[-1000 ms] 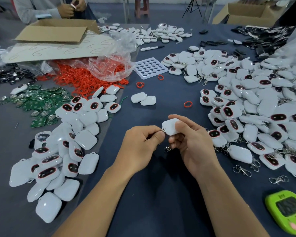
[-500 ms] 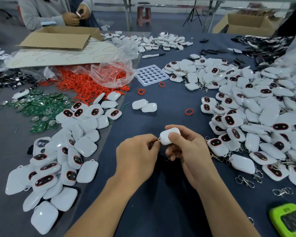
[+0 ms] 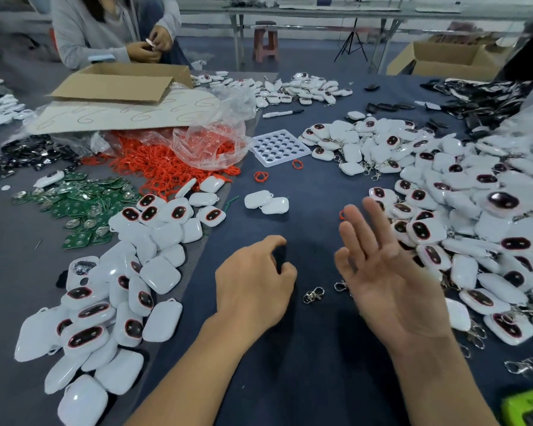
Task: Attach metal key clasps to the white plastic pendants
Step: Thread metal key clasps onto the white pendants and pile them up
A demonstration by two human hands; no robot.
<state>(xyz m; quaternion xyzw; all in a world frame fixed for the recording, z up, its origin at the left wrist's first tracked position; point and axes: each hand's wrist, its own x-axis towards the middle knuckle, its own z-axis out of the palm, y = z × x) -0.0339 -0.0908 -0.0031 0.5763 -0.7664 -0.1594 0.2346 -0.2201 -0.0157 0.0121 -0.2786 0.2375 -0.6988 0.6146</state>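
Note:
My right hand (image 3: 388,272) is raised with palm up and fingers spread, holding nothing. My left hand (image 3: 254,279) hovers over the dark cloth with fingers loosely curled, also holding nothing. A loose metal key clasp (image 3: 314,295) lies on the cloth between the hands, and a second clasp (image 3: 340,285) peeks out by the right hand's edge. White plastic pendants without clasps are heaped at the left (image 3: 111,287). A big heap of pendants with clasps fills the right side (image 3: 462,216). Two single pendants (image 3: 266,202) lie in the middle.
Orange rubber rings (image 3: 160,167) spill from a clear bag (image 3: 210,142) by an open cardboard box (image 3: 120,83). Green circuit boards (image 3: 80,204) lie at the left, a white cell tray (image 3: 278,146) in the middle, a green timer (image 3: 526,407) at bottom right. Another person works at back left.
Both hands held one white pendant together before. Now they have let go and parted: the right hand has opened palm up, the left has drawn back. The pendant is gone from them.

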